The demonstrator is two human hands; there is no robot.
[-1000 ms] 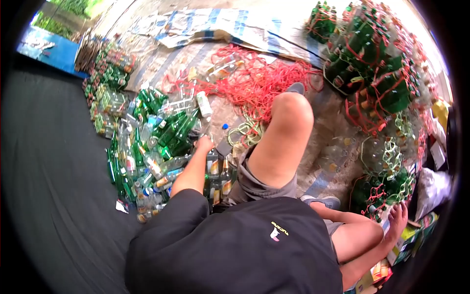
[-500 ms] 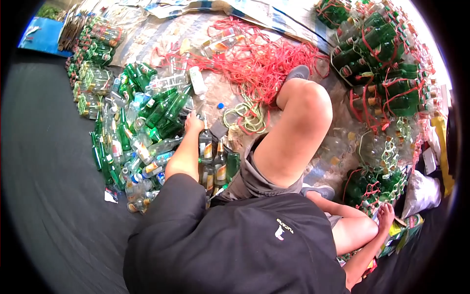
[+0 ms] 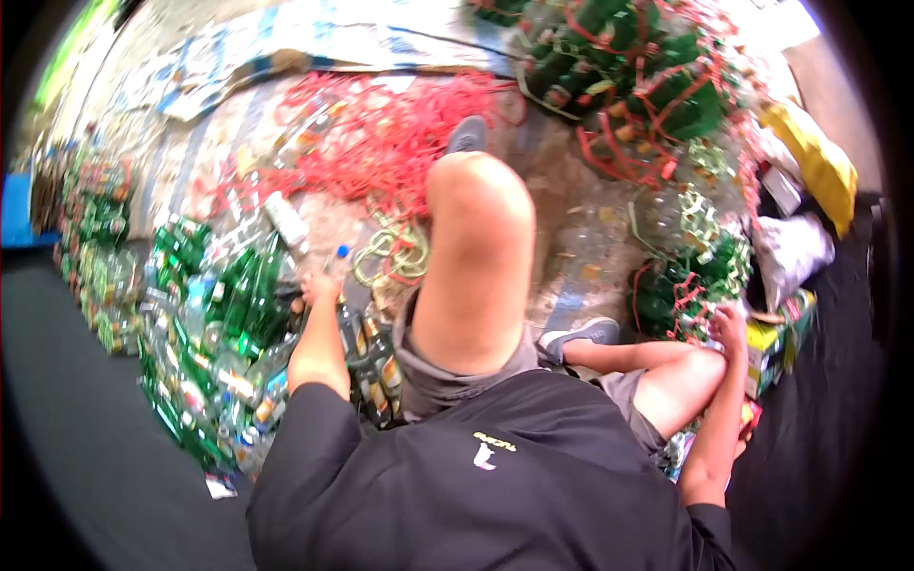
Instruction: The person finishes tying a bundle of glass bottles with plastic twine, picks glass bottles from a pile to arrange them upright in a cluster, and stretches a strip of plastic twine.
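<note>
My left hand (image 3: pixel 321 288) reaches down at the right edge of a heap of loose bottles, beside green glass bottles (image 3: pixel 249 297). Its fingers bend in over something dark that blur and the hand hide. Close to its wrist stand brown glass bottles with orange-white labels (image 3: pixel 352 331), next to my shorts. A blue bottle cap (image 3: pixel 343 251) lies on the ground just past the fingers. Over by my bent knee, my right hand (image 3: pixel 729 325) is raised with loosely curled fingers and nothing visible in it. Green bottles tied with cord (image 3: pixel 666 303) stand near that hand.
Red plastic string (image 3: pixel 371 133) is heaped ahead, with a pale green cord coil (image 3: pixel 395 249) nearer. Tied bottle bundles stack at right (image 3: pixel 609 67) and far left (image 3: pixel 100 228). A white sack (image 3: pixel 792 255), a yellow bag (image 3: pixel 809 162) and a green-yellow box (image 3: pixel 769 352) lie at right.
The view has turned right, so the heap and string appear further left and lower. My left hand has shifted slightly right relative to the bottles. My right hand stays near my knee.
</note>
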